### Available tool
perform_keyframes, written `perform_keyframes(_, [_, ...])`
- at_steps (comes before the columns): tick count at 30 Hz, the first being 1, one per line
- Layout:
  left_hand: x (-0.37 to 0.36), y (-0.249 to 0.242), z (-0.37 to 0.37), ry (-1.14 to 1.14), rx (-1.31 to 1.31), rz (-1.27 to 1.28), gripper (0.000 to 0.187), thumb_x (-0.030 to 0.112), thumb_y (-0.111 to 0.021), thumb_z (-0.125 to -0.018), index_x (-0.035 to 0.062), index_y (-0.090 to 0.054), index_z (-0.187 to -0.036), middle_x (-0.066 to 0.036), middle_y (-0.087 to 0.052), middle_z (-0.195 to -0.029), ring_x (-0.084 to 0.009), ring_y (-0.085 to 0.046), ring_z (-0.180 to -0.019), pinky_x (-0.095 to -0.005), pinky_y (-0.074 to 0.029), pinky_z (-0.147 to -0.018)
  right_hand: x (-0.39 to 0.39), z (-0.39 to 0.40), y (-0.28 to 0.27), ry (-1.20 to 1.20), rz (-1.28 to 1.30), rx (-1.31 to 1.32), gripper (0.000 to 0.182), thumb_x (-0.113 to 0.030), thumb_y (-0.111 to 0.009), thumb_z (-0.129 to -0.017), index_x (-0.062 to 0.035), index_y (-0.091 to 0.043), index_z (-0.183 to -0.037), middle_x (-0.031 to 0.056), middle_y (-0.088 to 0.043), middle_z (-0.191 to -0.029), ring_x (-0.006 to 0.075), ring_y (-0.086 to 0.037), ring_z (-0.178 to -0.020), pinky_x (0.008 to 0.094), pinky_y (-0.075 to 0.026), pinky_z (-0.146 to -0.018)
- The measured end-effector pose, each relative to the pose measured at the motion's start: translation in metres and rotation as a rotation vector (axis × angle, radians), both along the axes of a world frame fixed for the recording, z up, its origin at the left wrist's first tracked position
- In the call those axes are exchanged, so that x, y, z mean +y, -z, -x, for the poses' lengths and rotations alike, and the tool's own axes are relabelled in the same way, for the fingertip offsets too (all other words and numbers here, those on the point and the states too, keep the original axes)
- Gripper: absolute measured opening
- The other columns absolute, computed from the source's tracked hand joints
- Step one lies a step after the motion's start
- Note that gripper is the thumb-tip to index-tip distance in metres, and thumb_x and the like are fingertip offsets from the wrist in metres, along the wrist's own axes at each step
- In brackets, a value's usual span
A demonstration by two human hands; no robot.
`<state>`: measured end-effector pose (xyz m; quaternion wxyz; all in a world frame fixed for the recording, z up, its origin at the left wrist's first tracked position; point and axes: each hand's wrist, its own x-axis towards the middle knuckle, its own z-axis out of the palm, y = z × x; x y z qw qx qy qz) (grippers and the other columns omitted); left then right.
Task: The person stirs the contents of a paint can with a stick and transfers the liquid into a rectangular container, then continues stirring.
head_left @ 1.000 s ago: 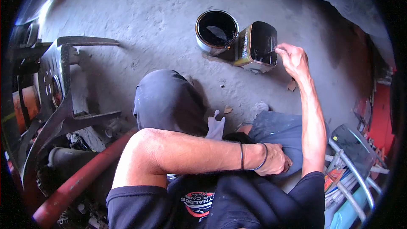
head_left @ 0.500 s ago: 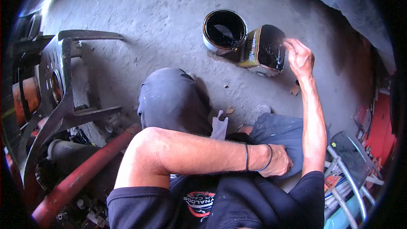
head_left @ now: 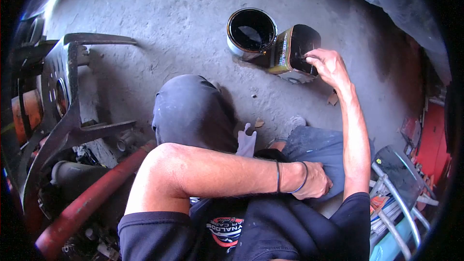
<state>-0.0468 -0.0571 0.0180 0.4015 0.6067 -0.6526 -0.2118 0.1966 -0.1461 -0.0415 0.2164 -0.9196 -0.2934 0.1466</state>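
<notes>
My right hand (head_left: pixel 331 67) hangs over the opening of a rectangular tin can (head_left: pixel 285 63), its thumb and fingers pinched together. Whatever is between those fingertips is too small to make out; a thin streak shows beside them. The tin's inside is dark, and its side carries a printed label. Touching or almost touching it on the left stands a round metal can (head_left: pixel 236 48) with glossy black liquid inside. My left hand (head_left: pixel 311 181), with two dark bands at the wrist, lies curled against my right trouser leg (head_left: pixel 314 147). Its fingertips are hidden.
A black metal bracket frame (head_left: pixel 72 87) stands at left, above a red pipe (head_left: pixel 92 200). Metal tubing (head_left: pixel 398 208) and a red panel (head_left: pixel 431 137) are at right. Clear plastic sheeting (head_left: pixel 386 5) hangs top right. A pale rag (head_left: pixel 246 141) lies by my knee.
My right hand has moved left and slightly down, from the tin's right rim to over its opening. The view has shifted slightly. My left hand stays on the leg.
</notes>
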Motion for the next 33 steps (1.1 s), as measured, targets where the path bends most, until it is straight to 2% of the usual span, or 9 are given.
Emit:
perform_keyframes(6, [-0.004,0.003,0.007,0.028,-0.038,-0.011,0.033,0.019,-0.074,-0.084,0.0037,-0.075,-0.113,-0.001,-0.067,-0.139,-0.0216,-0.06,-0.137,-0.0555,-0.054,-0.097,-0.005,0.004,-0.014,0.078,-0.001,0.122,0.027,-0.023,-0.07,-0.098,-0.003,-0.081,-0.112,0.018,-0.081,-0.102,0.0282,-0.079,-0.095,0.0403,-0.059,-0.086])
perform_keyframes(10, [-0.011,0.018,0.018,-0.048,0.014,0.09,0.03,0.021,-0.075,-0.083,0.004,-0.076,-0.108,0.002,-0.068,-0.136,-0.0199,-0.055,-0.143,-0.0545,-0.054,-0.097,-0.007,0.005,-0.031,0.124,0.007,0.113,0.028,-0.024,-0.069,-0.1,-0.0023,-0.081,-0.112,0.0177,-0.081,-0.097,0.0251,-0.079,-0.09,0.0391,-0.059,-0.084])
perform_keyframes(13, [-0.009,0.012,0.015,-0.041,-0.01,0.085,0.029,0.022,-0.075,-0.083,0.0044,-0.077,-0.106,0.002,-0.069,-0.131,-0.0197,-0.055,-0.142,-0.0544,-0.055,-0.096,-0.011,-0.001,-0.033,0.193,0.082,0.092,0.03,-0.023,-0.068,-0.1,0.0009,-0.079,-0.114,0.0202,-0.081,-0.103,0.0251,-0.077,-0.098,0.0382,-0.057,-0.09])
perform_keyframes(21, [-0.006,0.01,0.012,-0.046,-0.043,0.098,0.03,0.023,-0.073,-0.084,0.0026,-0.075,-0.105,-0.002,-0.069,-0.125,-0.0199,-0.06,-0.134,-0.0543,-0.056,-0.093,-0.006,0.002,-0.024,0.23,0.039,-0.124,0.027,-0.024,-0.067,-0.101,-0.0042,-0.081,-0.113,0.0176,-0.081,-0.109,0.0322,-0.078,-0.103,0.0383,-0.058,-0.091])
perform_keyframes(23, [-0.006,0.01,0.012,-0.052,-0.017,0.092,0.032,0.024,-0.074,-0.083,0.0032,-0.073,-0.107,-0.003,-0.067,-0.127,-0.0204,-0.062,-0.13,-0.0549,-0.056,-0.093,-0.008,-0.001,-0.014,0.194,-0.019,-0.281,0.023,-0.026,-0.069,-0.102,-0.0113,-0.082,-0.112,0.0105,-0.082,-0.108,0.0304,-0.079,-0.099,0.0388,-0.06,-0.087])
perform_keyframes(27, [-0.005,0.009,0.01,-0.049,-0.029,0.067,0.036,0.025,-0.074,-0.082,0.0036,-0.072,-0.11,-0.004,-0.065,-0.131,-0.0216,-0.064,-0.126,-0.0551,-0.056,-0.093,-0.007,-0.001,-0.007,0.212,-0.04,-0.265,0.023,-0.027,-0.068,-0.102,-0.0114,-0.082,-0.113,0.0109,-0.081,-0.11,0.0308,-0.079,-0.103,0.0387,-0.06,-0.088])
perform_keyframes(29, [-0.004,0.007,0.009,-0.032,-0.07,0.038,0.037,0.025,-0.074,-0.083,0.0032,-0.072,-0.112,-0.006,-0.064,-0.134,-0.0228,-0.066,-0.124,-0.0549,-0.055,-0.094,-0.01,-0.004,0.004,0.132,-0.064,-0.231,0.024,-0.027,-0.069,-0.102,-0.0106,-0.082,-0.114,0.0117,-0.081,-0.113,0.0309,-0.078,-0.105,0.0384,-0.06,-0.089])
perform_keyframes(33, [-0.002,0.005,0.01,-0.048,-0.073,0.032,0.037,0.025,-0.074,-0.083,0.003,-0.071,-0.113,-0.006,-0.064,-0.133,-0.0235,-0.068,-0.121,-0.0549,-0.054,-0.095,-0.007,-0.001,0.008,0.109,0.002,-0.114,0.026,-0.026,-0.069,-0.101,-0.0088,-0.082,-0.115,0.0135,-0.08,-0.114,0.032,-0.077,-0.105,0.0405,-0.059,-0.09])
